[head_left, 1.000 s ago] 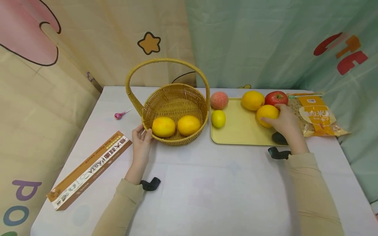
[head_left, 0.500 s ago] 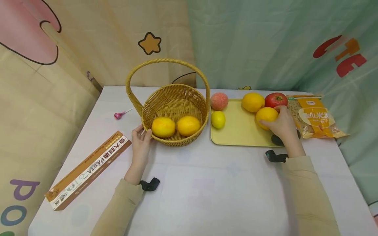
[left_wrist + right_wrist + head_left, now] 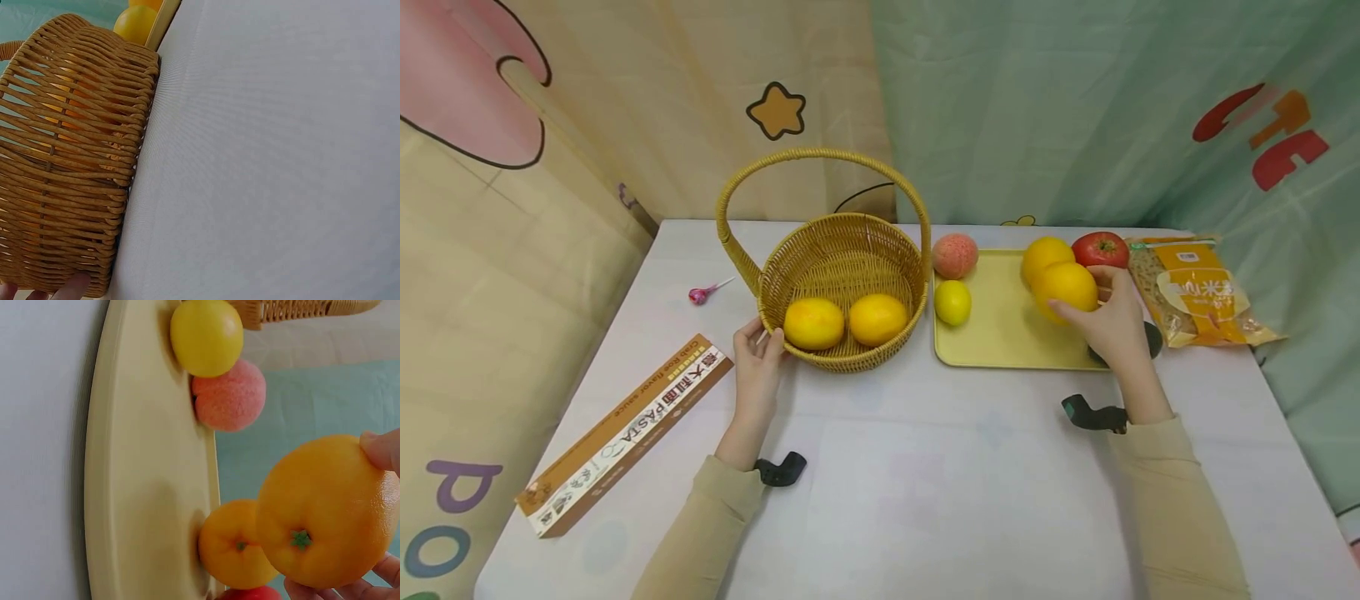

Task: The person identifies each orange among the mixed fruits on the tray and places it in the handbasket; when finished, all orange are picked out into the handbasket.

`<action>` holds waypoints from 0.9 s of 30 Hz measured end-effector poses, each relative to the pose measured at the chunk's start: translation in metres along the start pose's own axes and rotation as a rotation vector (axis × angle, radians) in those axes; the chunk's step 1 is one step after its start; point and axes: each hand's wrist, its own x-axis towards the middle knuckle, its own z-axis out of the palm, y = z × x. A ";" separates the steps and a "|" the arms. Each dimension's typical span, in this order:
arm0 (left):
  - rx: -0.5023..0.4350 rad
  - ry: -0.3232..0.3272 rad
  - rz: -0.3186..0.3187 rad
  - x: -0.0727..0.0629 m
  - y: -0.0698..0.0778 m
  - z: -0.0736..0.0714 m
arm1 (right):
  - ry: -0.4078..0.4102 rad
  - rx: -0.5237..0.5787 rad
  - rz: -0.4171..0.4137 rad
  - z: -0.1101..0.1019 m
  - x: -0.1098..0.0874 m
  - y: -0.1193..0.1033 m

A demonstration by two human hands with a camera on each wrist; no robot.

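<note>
My right hand (image 3: pixel 1116 321) holds an orange (image 3: pixel 1066 290) between thumb and fingers, raised above the yellow tray (image 3: pixel 992 354). In the right wrist view, the green stem mark shows on the held orange (image 3: pixel 325 512). Behind it, a second orange (image 3: pixel 1043 254) and a red apple-like fruit (image 3: pixel 1101 249) sit at the tray's back. A dark oval thing (image 3: pixel 1152 339) is partly hidden under my right wrist. My left hand (image 3: pixel 758 367) grips the near-left rim of a wicker basket (image 3: pixel 857 362). Two yellow-orange fruits, like mangoes (image 3: pixel 815 323), lie inside the basket.
A peach (image 3: pixel 956 255) and a lemon (image 3: pixel 953 302) sit at the tray's left side, near the basket. A grain bag (image 3: pixel 1206 292) lies right of the tray. At left are a pasta box (image 3: pixel 628 433) and a lollipop (image 3: pixel 702 295). Curtains hang behind the table.
My right hand has lifted the orange and shifted it slightly left, so that it now overlaps the orange behind. My left hand stays at the basket rim.
</note>
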 end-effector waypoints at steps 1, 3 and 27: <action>-0.001 0.001 -0.001 0.000 0.000 0.000 | 0.003 0.021 -0.002 0.002 -0.001 -0.002; 0.002 0.001 -0.008 0.000 0.000 0.000 | -0.003 0.076 0.000 0.006 -0.003 -0.007; 0.036 0.004 -0.020 0.001 0.000 0.000 | -0.235 0.465 -0.316 0.102 -0.031 -0.083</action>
